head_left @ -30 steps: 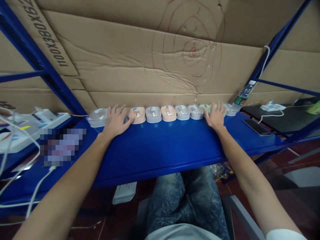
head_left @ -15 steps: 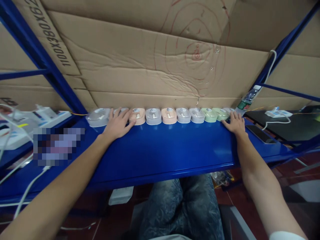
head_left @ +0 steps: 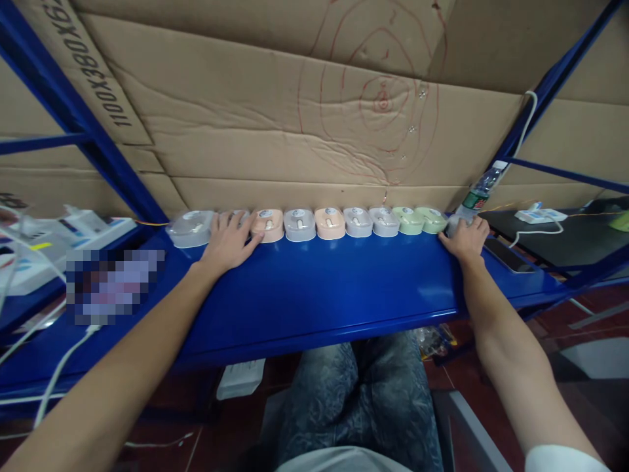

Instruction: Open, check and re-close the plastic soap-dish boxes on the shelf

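- Left hand (head_left: pixel 227 244): palm down, fingers spread, lying over the second of the boxes (head_left: pixel 299 226) from the left end; the thumb points to 2 o'clock, at the near corner of the first peach box (head_left: pixel 269 227); whether it touches is unclear.
- Right hand (head_left: pixel 464 241): fingers bent, thumb held apart from them, around the last box at the right end; whether they pinch it or only press against it, I cannot tell.
- Ten boxes stand in one row, side by side, along the far edge of the blue shelf (head_left: pixel 324 288): two peach, three grey in plain sight, two green (head_left: pixel 421 221), one larger clear box (head_left: pixel 190 229) and two mostly hidden, one by each hand.
- The larger clear box sits just beside the left hand, between 9 and 10 o'clock of it.
- One bottle (head_left: pixel 482 190) leans at 1 o'clock of the right hand, near it.
- One dark phone (head_left: pixel 508 254) lies between 3 and 4 o'clock of that hand.
- One cardboard wall (head_left: pixel 221 85) rises at 12 o'clock, behind the row, with red rings drawn on it.
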Action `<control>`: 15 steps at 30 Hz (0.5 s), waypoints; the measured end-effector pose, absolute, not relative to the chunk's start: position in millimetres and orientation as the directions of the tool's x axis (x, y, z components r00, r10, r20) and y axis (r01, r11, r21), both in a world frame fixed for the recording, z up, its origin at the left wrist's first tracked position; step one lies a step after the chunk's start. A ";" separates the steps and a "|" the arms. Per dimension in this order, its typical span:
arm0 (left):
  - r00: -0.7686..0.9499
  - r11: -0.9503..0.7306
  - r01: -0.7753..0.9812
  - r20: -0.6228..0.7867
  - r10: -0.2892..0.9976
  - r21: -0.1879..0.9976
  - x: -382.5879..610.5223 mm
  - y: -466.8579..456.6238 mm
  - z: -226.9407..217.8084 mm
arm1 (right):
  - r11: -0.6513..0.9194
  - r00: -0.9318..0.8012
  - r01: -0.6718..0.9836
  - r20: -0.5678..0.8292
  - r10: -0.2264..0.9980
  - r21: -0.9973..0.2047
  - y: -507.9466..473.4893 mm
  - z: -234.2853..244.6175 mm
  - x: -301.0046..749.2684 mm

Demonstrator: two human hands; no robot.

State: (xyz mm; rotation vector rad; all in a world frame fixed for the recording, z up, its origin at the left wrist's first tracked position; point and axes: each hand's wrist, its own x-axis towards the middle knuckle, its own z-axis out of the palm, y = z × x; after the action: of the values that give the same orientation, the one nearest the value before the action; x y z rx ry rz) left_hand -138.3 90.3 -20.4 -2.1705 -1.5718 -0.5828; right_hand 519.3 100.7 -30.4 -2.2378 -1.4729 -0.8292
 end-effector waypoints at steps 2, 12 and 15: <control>0.281 -0.288 0.955 0.552 0.785 -0.077 -138.3 91.1 -21.1 | -0.424 0.323 0.905 0.604 0.729 0.027 97.5 -31.7 516.6; 0.347 -0.400 0.914 0.645 0.681 -0.069 -120.5 84.1 -6.7 | -0.486 0.385 0.873 0.667 0.638 -0.039 53.0 -29.2 468.9; 0.394 -0.498 0.864 0.712 0.581 -0.072 -99.0 75.8 -0.4 | -0.441 0.348 0.897 0.659 0.666 -0.027 35.6 -24.4 441.1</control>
State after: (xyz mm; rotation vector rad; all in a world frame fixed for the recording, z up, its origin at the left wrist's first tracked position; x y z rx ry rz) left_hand -99.0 75.8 -0.4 -2.2229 -1.2400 -0.8790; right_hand 441.1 35.6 -24.4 -2.2309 -1.3732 -0.8187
